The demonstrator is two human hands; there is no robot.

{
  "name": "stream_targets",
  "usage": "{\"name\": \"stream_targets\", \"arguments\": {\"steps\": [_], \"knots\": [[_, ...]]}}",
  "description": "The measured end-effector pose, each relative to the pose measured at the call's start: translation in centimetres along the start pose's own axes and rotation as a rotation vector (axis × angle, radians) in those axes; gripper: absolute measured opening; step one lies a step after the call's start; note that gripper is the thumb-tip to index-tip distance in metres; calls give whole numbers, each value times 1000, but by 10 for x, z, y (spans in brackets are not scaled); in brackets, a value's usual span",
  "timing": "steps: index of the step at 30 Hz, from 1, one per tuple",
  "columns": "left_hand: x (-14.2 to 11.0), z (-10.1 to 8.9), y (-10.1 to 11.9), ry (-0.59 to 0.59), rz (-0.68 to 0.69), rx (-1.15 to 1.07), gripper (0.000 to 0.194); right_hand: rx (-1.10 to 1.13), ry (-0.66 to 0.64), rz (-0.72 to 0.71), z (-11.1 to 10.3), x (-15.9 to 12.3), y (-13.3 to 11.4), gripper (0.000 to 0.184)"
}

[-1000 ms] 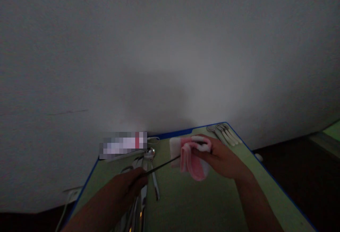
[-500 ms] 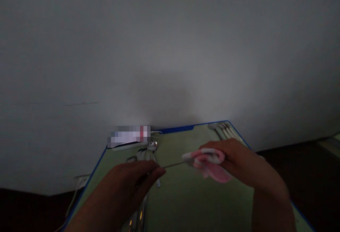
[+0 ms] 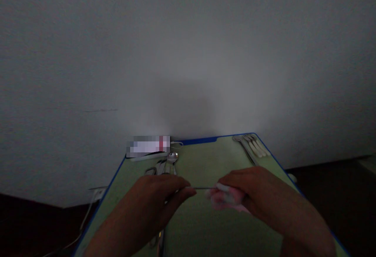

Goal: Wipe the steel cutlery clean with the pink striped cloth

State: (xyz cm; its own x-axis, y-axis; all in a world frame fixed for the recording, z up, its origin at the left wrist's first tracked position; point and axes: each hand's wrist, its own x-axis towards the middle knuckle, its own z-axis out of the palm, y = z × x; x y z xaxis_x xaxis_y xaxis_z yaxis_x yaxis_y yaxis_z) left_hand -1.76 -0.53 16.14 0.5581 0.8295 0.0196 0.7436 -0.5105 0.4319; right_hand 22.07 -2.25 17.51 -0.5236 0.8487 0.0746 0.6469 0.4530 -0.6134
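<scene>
My left hand (image 3: 155, 198) is closed, pinching a thin metal utensil (image 3: 202, 188) between thumb and fingers. Only its narrow shaft shows, so its kind cannot be made out. Opposite it, my right hand (image 3: 258, 190) is closed on a pink and white cloth (image 3: 227, 196), which is bunched around the utensil's other end. Both hands are held over the middle of the green tabletop (image 3: 202, 225). Just beyond my left hand lie a shiny spoon (image 3: 172, 156) and other metal cutlery, partly covered by that hand.
Several forks with pale handles (image 3: 257, 146) and a longer metal utensil (image 3: 246, 151) lie at the back right. A device with a blurred screen (image 3: 148, 146) stands at the back left, with a white cable (image 3: 178, 144). A wall (image 3: 188, 73) rises behind the blue table edge (image 3: 199, 141).
Both hands and the cloth have come slightly lower, and less of the utensil's shaft shows between them. The right hand has turned more palm-down. The view has shifted a little.
</scene>
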Motion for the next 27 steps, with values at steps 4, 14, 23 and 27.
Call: {"name": "stream_targets", "arguments": {"steps": [4, 14, 23, 27], "knots": [[-5, -4, -6, 36, 16, 6, 32, 82, 27, -37, -16, -2, 9, 15], [-12, -15, -13, 64, -36, -55, 35, 200, 97, -27, -24, -3, 8, 26], [0, -13, -23, 88, -84, -208, 31, 343, 476, -22, -4, 26, 19, 18], [10, -3, -16, 98, -44, -300, 32, 528, 1078, 169, 18, 41, 12, 27]]}}
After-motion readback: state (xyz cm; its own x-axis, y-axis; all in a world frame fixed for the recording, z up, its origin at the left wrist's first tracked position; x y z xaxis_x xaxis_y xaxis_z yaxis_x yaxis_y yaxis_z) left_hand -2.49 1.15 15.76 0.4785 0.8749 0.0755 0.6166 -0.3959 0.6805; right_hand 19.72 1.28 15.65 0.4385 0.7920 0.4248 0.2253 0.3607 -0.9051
